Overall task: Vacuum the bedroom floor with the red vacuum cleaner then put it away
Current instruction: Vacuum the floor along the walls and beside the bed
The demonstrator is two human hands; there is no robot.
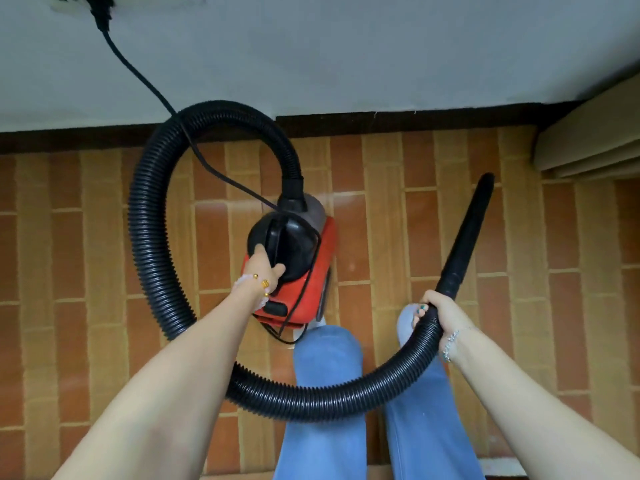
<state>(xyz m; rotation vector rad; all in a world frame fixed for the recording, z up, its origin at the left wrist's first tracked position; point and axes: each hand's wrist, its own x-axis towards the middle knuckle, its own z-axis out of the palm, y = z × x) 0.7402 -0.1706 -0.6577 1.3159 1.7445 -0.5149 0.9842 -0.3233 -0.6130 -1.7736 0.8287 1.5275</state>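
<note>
The red vacuum cleaner [311, 299] sits on the parquet floor [381, 237] at frame centre, and the left hand [268, 268] grips its black top handle with fingers curled round it. Its ribbed hose [149, 237] leaves at 12 o'clock and loops round through 9 and 6 to the right hand [441, 315] at 4 o'clock, whose fingers wrap tightly round the hose end, with the nozzle [467, 237] pointing toward 1 o'clock. The power cord [138, 72] runs off toward 11 o'clock to a wall socket [62, 3].

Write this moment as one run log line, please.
left hand: grips handle of vacuum cleaner | right hand: grips hose beside nozzle | cord: runs up to plug on wall
</note>
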